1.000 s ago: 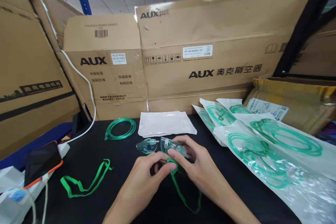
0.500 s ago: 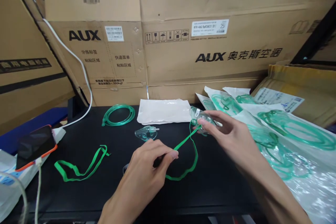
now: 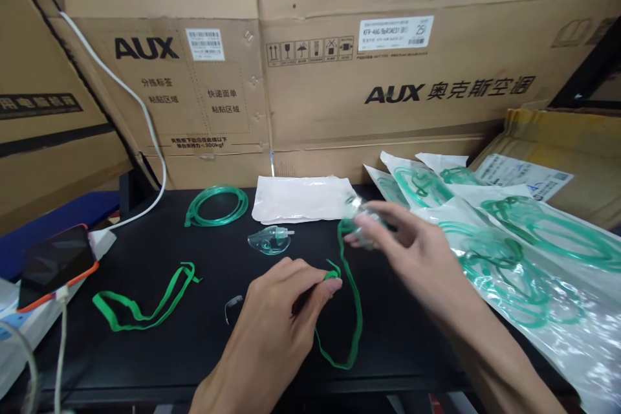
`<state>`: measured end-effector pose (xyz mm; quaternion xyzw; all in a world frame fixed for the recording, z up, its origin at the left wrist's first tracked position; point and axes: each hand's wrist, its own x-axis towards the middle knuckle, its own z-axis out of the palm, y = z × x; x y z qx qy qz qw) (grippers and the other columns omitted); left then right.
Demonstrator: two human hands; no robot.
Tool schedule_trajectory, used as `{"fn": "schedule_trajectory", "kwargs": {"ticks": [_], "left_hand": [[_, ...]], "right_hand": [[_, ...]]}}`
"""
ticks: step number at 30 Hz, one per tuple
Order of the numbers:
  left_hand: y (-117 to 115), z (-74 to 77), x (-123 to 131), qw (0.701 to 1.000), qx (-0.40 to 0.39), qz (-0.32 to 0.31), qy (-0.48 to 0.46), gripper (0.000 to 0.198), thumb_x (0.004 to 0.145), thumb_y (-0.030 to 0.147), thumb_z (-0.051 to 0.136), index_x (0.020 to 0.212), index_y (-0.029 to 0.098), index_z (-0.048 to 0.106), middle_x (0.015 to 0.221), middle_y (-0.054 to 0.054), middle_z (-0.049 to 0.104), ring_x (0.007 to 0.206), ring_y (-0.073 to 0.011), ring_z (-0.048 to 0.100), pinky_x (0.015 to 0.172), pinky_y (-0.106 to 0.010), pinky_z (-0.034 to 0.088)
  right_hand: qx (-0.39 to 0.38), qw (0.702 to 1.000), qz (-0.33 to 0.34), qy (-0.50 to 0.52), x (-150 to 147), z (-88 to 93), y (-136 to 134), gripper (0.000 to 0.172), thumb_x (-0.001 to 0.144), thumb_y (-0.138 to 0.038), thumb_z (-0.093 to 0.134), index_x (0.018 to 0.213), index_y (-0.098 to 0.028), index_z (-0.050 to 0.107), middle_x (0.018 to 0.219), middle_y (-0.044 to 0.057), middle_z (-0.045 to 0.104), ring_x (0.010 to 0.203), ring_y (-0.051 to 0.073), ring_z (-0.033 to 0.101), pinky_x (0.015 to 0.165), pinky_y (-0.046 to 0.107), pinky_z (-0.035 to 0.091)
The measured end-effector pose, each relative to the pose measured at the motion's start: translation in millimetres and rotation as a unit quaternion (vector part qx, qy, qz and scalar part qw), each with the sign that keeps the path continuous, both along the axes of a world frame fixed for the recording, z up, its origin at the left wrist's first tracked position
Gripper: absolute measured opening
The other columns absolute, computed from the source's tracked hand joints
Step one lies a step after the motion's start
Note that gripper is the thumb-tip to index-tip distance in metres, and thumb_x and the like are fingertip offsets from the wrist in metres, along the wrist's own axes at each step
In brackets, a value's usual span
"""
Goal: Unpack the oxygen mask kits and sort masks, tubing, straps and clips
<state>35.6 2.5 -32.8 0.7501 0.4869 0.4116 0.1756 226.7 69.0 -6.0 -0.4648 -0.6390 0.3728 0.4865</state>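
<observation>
My left hand (image 3: 286,317) pinches one end of a green elastic strap (image 3: 358,310) between thumb and fingers. From there the strap loops down over the black table and rises toward my right hand (image 3: 405,233). That hand is closed around a clear oxygen mask (image 3: 361,213), blurred by motion and partly covered by the fingers. A second clear mask (image 3: 269,240) lies on the table just beyond my left hand. Left of it rests a coil of green tubing (image 3: 217,206). Another green strap (image 3: 140,314) lies loose at the left, and a small clear piece (image 3: 233,305) sits beside my left wrist.
A flat white package (image 3: 301,199) lies at the back centre. Several bagged mask sets (image 3: 528,272) are piled on the right, before a brown box (image 3: 538,149). At the left are a phone (image 3: 58,265) and white cables (image 3: 61,349). Large cartons (image 3: 310,103) wall off the back.
The strap stretched taut between my hands has gone slack; its end now curls at my left fingertips, apart from the mask. My right hand is blurred, still with the mask. The view has shifted slightly.
</observation>
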Motion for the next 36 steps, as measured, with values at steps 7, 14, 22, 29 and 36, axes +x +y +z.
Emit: {"fn": "schedule_trajectory", "kwargs": {"ticks": [7,14,22,29,36], "left_hand": [[7,-9.5,0,0.994,-0.006,0.045,-0.098,0.016,0.095,0.026,0.066,0.106,0.029,0.078,0.086,0.003,0.066,0.062,-0.0083,0.058,0.058,-0.020,0.044],[7,-4.5,1,0.991,-0.048,0.048,-0.117,0.013,0.094,0.026,0.066,0.090,0.024,0.078,0.079,0.004,0.063,0.057,-0.0060,0.059,0.054,-0.016,0.047],[7,-8.5,0,0.999,0.006,0.028,-0.042,0.018,0.092,0.012,0.065,0.094,0.025,0.076,0.085,0.005,0.066,0.067,-0.0071,0.058,0.063,-0.018,0.044],[1,-7.1,6,0.999,0.002,0.035,-0.031,0.021,0.096,0.015,0.059,0.098,0.026,0.077,0.083,0.004,0.063,0.064,-0.0078,0.053,0.059,-0.020,0.041],[1,-9.0,8,0.998,-0.016,0.062,-0.003,0.020,0.093,0.016,0.062,0.078,0.020,0.075,0.073,0.003,0.061,0.059,-0.0082,0.050,0.056,-0.022,0.038]], "right_hand": [[-0.059,0.990,0.096,-0.083,19,14.8,-4,0.043,0.083,-0.054,0.074,0.114,-0.026,0.069,0.092,0.002,0.078,0.087,0.023,0.075,0.078,0.033,0.054],[-0.098,0.970,0.210,-0.076,5,15.3,-17,0.030,0.084,-0.041,0.077,0.111,-0.030,0.071,0.085,-0.005,0.075,0.079,0.015,0.071,0.063,0.021,0.052],[-0.107,0.969,0.213,-0.071,9,24.0,-17,0.030,0.087,-0.034,0.074,0.117,-0.025,0.073,0.085,-0.002,0.079,0.079,0.016,0.075,0.074,0.023,0.056],[-0.092,0.970,0.196,-0.108,9,22.9,-17,0.033,0.088,-0.039,0.071,0.118,-0.023,0.072,0.068,-0.002,0.076,0.065,0.018,0.073,0.064,0.026,0.055],[-0.038,0.992,0.067,-0.100,23,26.3,-12,0.038,0.083,-0.049,0.074,0.105,-0.019,0.074,0.063,0.003,0.075,0.064,0.023,0.074,0.067,0.032,0.057]]}}
